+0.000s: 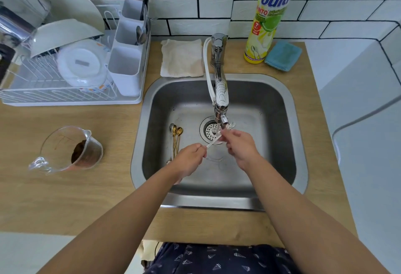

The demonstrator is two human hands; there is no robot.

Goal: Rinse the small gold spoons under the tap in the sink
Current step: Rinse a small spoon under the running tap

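Both forearms reach from the bottom edge over the wooden counter (65, 197) into the steel sink (288, 143). Under the tap (221, 93), above the drain strainer (210, 130), the left hand (189, 160) pinches one end of a thin pale-handled spoon (213, 142) with closed fingers, and the right hand (239, 146) closes around its other end; its bowl is hidden by fingers and running water. About four gold spoons (176, 138) lie bunched on the sink floor just left of the drain, their handles partly covered by the left hand. A dish rack (65, 98), glass measuring jug (69, 150), cloth (181, 57), detergent bottle (270, 17) and blue sponge (283, 55) stand around.
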